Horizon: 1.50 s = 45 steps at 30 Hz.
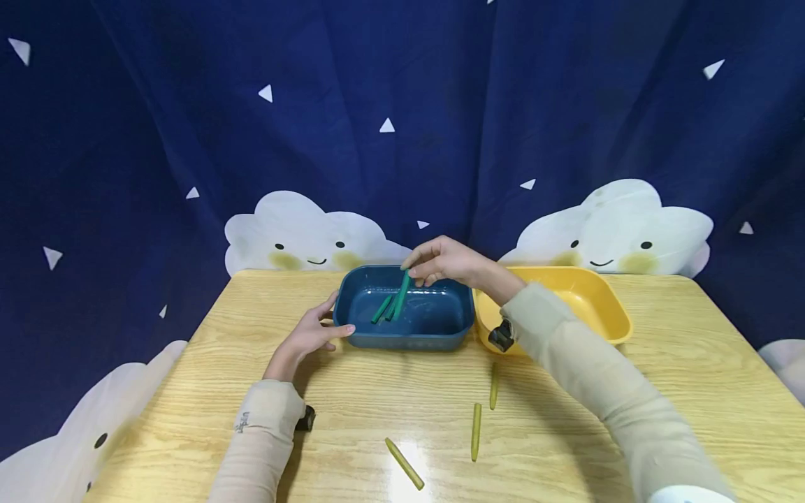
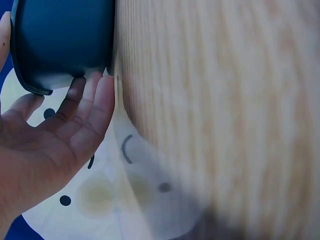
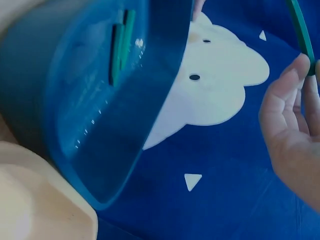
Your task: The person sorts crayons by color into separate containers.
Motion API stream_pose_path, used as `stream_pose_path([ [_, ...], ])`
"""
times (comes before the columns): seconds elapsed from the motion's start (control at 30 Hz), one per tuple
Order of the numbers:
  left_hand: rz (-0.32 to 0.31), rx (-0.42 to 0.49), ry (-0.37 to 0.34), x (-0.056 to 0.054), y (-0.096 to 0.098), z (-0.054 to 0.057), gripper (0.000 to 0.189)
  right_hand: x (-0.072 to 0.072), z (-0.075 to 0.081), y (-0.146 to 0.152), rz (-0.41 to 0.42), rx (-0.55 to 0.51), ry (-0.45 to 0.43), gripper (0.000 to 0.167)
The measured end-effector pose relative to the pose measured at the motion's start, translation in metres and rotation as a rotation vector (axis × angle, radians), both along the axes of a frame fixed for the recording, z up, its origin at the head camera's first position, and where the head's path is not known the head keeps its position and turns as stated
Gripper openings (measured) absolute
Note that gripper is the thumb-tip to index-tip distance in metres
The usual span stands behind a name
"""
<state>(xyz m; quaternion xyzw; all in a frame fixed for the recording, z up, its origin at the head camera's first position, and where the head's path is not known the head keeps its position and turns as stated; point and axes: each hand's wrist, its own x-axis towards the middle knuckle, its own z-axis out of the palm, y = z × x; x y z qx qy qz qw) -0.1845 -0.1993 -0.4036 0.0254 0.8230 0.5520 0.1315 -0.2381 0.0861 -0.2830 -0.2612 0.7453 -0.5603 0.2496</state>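
A green crayon [image 1: 402, 293] hangs slantwise over the blue basin [image 1: 440, 342], its top end pinched between the thumb and fingers of my right hand [image 1: 448, 263]. The right wrist view also shows this held green crayon [image 3: 301, 30], away from the basin's floor. Two more green crayons [image 3: 120, 47] lie side by side inside the basin. At the basin's left end, my left hand [image 1: 311, 330] touches the outside with spread fingers, its thumb at the front rim. In the left wrist view, the fingers [image 2: 95, 107] are nearly straight against the basin's wall.
A yellow basin [image 1: 619, 328] stands right beside the blue one, partly behind my right forearm. Three yellow crayons lie apart on the wooden table [image 1: 352, 412]: one yellow crayon [image 1: 404, 463] near the front, another yellow crayon [image 1: 476, 432], and a third yellow crayon [image 1: 493, 386]. A dark blue curtain [image 1: 402, 84] hangs behind.
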Motion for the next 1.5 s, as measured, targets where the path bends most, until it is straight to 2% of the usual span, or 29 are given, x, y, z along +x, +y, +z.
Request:
stream_pose_path([
  [0.2,-0.004,0.013,0.006,-0.001,-0.001,0.000,0.088,-0.018,0.002,-0.006,-0.004,-0.029,-0.037,0.024],
  [0.37,-0.005,0.013,0.005,-0.001,-0.002,0.000,0.088,-0.036,-0.002,-0.013,-0.043,-0.065,-0.057,0.025],
  [0.67,-0.009,0.009,0.004,0.000,0.005,0.001,0.091,-0.062,-0.009,-0.018,-0.108,-0.058,-0.057,0.027],
  [0.87,-0.007,0.004,-0.005,0.004,0.010,0.005,0.090,-0.073,-0.018,-0.017,-0.142,-0.087,-0.058,0.021],
  [1.0,-0.009,0.006,-0.012,0.007,0.013,0.008,0.091,-0.079,-0.030,-0.016,-0.158,-0.067,-0.061,0.025],
  [1.23,-0.013,-0.001,-0.008,0.007,0.013,0.011,0.089,-0.087,-0.053,-0.023,-0.079,0.005,-0.063,0.031],
  [1.5,-0.023,0.000,-0.005,0.005,0.011,0.006,0.088,-0.086,-0.064,-0.038,-0.037,0.072,-0.059,0.027],
])
